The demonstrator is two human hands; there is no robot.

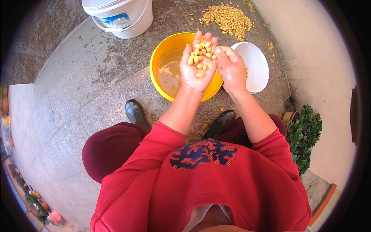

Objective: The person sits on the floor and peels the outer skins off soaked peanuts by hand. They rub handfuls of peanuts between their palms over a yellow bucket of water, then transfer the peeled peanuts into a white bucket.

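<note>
My left hand (198, 74) is turned palm up above a yellow plastic basin (154, 76). Several pale, oval ginkgo nuts (196, 59) lie across its palm and fingers. Close against its fingertips is my right hand (231, 68), wet, with curled fingers and the thumb bent over them. The right thumb tip sits beside a nut at the palm's edge; whether it grips one is hidden. Cloudy brown water (170, 74) with bubbles stands in the basin. Behind my right hand a white plastic bowl (257, 69) leans tilted, some nuts showing at its inner side.
A heap of ginkgo nuts (229, 21) lies on the stone paving near the wall (313, 58). A white bucket (136, 21) with a wire handle stands at far left. My black boots (136, 111) flank the basin's near side. A leafy potted plant (304, 136) is at right.
</note>
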